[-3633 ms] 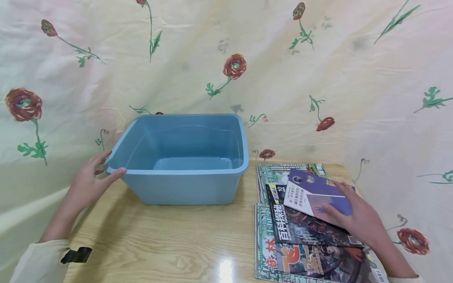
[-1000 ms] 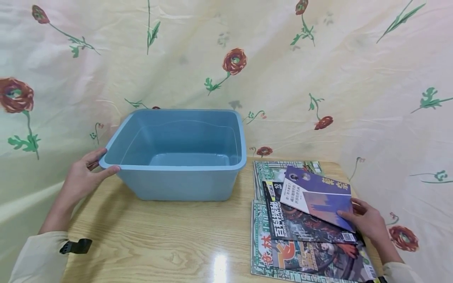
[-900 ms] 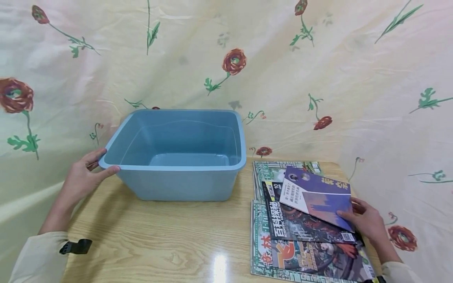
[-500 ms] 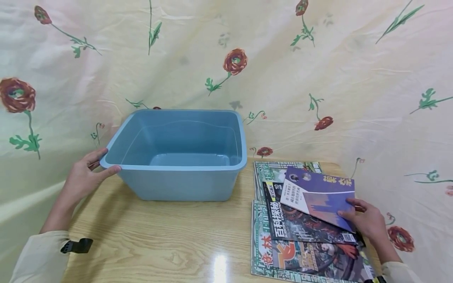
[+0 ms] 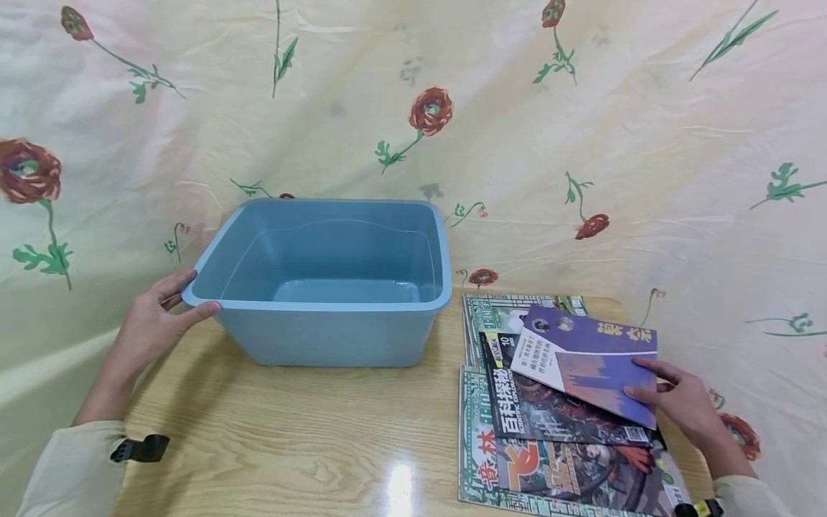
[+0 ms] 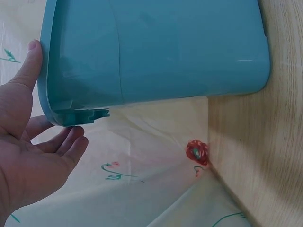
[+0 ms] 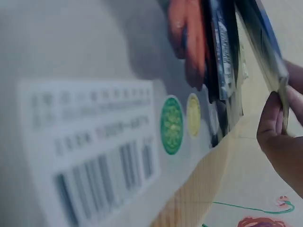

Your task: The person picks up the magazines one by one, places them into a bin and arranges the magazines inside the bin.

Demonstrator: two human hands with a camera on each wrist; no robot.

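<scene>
Purple booklet (image 5: 591, 362) is found on top of a pile of magazines (image 5: 549, 438) at the right end of the wooden worktop (image 5: 310, 431), its right edge raised off the black-covered magazine (image 5: 549, 413) beneath it. That edge is pinched by the right hand (image 5: 678, 402), thumb on the cover and fingers underneath; in the right wrist view the fingertips (image 7: 272, 118) are seen at the edge of thin pages, with a barcode label (image 7: 94, 156) and two round stickers blurred in the foreground. Two green-bordered magazines are laid under the black one, one nearer the cloth and one nearer the person.

A blue plastic tub (image 5: 329, 287) is set to the left of the pile, well apart from it, with nothing seen inside. Its left rim is held by the left hand (image 5: 151, 327): the thumb is laid along the top of the rim and the fingers are placed beneath the lip, as is shown in the left wrist view (image 6: 33, 142). A cream sleeve with a black strap (image 5: 138, 449) is worn on that arm. A pale cloth printed with red flowers (image 5: 429, 111) is hung behind and around the worktop.
</scene>
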